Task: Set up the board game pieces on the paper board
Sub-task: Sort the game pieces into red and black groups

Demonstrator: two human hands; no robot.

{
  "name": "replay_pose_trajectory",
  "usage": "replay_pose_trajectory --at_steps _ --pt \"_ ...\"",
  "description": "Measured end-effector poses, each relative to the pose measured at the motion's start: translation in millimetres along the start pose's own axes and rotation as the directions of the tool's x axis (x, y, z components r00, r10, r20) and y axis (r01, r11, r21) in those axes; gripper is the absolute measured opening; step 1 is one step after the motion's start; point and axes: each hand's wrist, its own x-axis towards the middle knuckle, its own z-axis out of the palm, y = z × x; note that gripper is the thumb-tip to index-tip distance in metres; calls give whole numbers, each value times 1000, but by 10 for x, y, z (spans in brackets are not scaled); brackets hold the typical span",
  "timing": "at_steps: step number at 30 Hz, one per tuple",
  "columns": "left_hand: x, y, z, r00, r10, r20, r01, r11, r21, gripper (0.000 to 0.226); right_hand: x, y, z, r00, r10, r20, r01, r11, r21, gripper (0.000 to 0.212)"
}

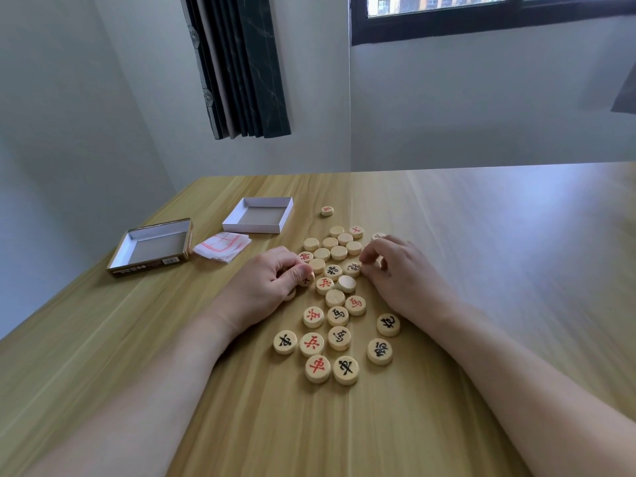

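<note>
Desk (pixel 481 235): pale wood-grain top, set into a room corner under a dark curtain (pixel 241 63) and a window (pixel 481 15).

Box lid (pixel 151 247): open side up, far left of the desk, barcode on its near edge.

Box tray (pixel 258 215): white, open side up, just beyond and to the right of the lid.

Paper board (pixel 223 246): folded, red grid lines showing, lying between lid and tray, well apart from the pieces.

Left hand (pixel 265 287): fingers curled, pinching a piece marked in black (pixel 305 280) at the left edge of the heap.

Right hand (pixel 395 270): fingers curled down onto the heap's right side; whether they grip a piece, I cannot tell.

Game pieces (pixel 335 297): round wooden discs in a loose heap between the hands, some showing red or black characters, some blank side up. One stray piece (pixel 327 210) lies apart, beyond the heap.
</note>
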Motion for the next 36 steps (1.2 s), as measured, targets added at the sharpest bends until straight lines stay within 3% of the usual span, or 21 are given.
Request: replay_pose_trajectory --at_steps 4,11,16,20,23,25,29,33,36 --pt "17 -9 9 999 -35 -39 32 996 -86 10 -3 -20 -21 998 29 -49 -26 998 59 14" --pt "14 -20 28 998 -4 -64 9 997 77 8 9 18 10 994 100 -46 -98 994 46 11" --pt "-12 22 12 992 -96 -78 86 988 -125 10 -8 -16 -13 989 1 -148 7 999 50 12" --pt "-146 69 -83 989 -145 1 145 987 -74 25 -67 -59 -55 989 -143 35 142 990 22 25" --pt "-243 59 -111 988 -135 73 130 989 62 29 -88 -55 -79 986 -126 110 127 992 -6 11" --pt "-268 68 -120 990 -121 77 117 992 47 28 -82 -47 -77 985 -107 138 108 994 2 12" --pt "-256 89 -125 996 -85 18 86 996 -34 28 -60 -38 -54 989 -73 129 74 997 0 12" --pt "-229 84 -98 995 -68 -78 62 995 -82 6 -45 -33 -28 991 -99 91 106 991 -82 18" --pt "-202 91 -88 994 -63 -92 55 995 -81 9 -52 -28 -18 992 -117 55 122 987 -103 29"
